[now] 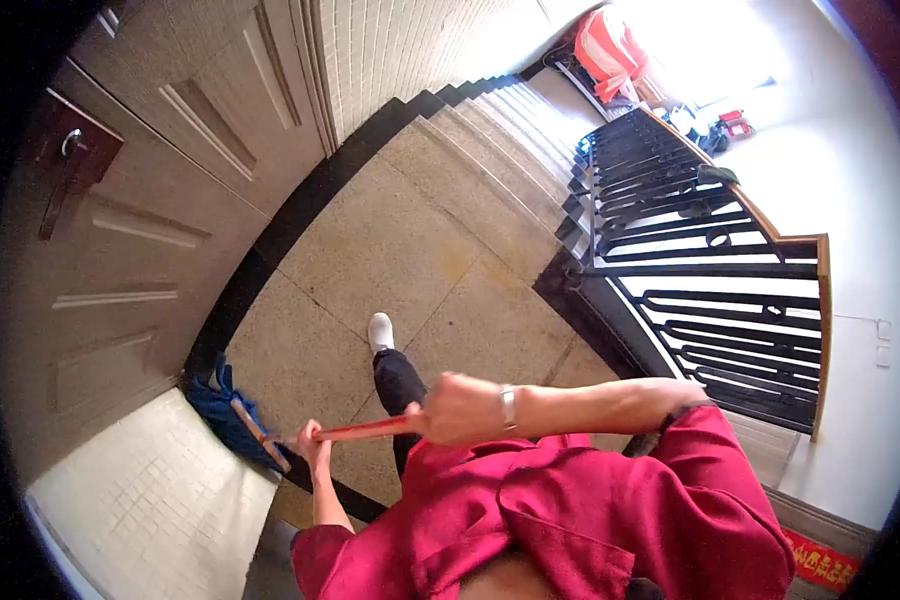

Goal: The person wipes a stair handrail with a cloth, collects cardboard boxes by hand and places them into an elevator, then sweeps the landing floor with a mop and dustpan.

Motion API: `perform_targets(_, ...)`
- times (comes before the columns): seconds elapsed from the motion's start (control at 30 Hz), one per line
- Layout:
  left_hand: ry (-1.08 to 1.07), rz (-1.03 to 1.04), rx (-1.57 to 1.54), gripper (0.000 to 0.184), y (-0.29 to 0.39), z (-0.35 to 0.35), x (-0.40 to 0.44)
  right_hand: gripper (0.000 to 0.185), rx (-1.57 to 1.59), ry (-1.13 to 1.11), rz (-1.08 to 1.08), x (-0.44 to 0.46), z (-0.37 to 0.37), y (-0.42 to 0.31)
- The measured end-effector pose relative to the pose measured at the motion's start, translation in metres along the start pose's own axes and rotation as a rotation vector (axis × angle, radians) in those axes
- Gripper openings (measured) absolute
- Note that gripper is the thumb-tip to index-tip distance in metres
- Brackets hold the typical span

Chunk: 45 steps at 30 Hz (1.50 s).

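A mop with a pinkish-red handle (365, 429) reaches from my right hand to a blue, cloth-like head (220, 415) low at the left. A light brown bar (258, 435) crosses that head, which lies at the floor's edge by the white tiled wall. My left hand (315, 445) is closed around the handle nearer the head. Higher up, close to my body, my right hand (460, 408) grips the handle's upper part; it looks slightly blurred. A silvery band (508, 408) circles my right wrist.
A panelled door (140, 250) with a metal handle stands at the left. Stone steps (500, 150) lead off ahead, beside a black railing (740, 330) with a wooden handrail. Red-and-white fabric (610, 55) and assorted items lie beyond. A white shoe (380, 332) stands on the speckled floor (370, 230).
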<state>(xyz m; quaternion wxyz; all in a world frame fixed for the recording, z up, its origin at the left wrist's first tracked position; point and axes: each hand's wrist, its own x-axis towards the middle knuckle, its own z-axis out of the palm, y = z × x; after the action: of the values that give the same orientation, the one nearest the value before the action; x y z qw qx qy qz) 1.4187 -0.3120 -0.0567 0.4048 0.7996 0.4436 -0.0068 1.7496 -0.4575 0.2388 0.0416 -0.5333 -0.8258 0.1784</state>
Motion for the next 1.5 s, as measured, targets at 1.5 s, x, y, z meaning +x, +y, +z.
perform_targets(1.5,1.194,0.079,0.683,0.044,-0.017,-0.449,-0.460,0.016,0.795,-0.465,0.847,-0.100,0.297,-0.267)
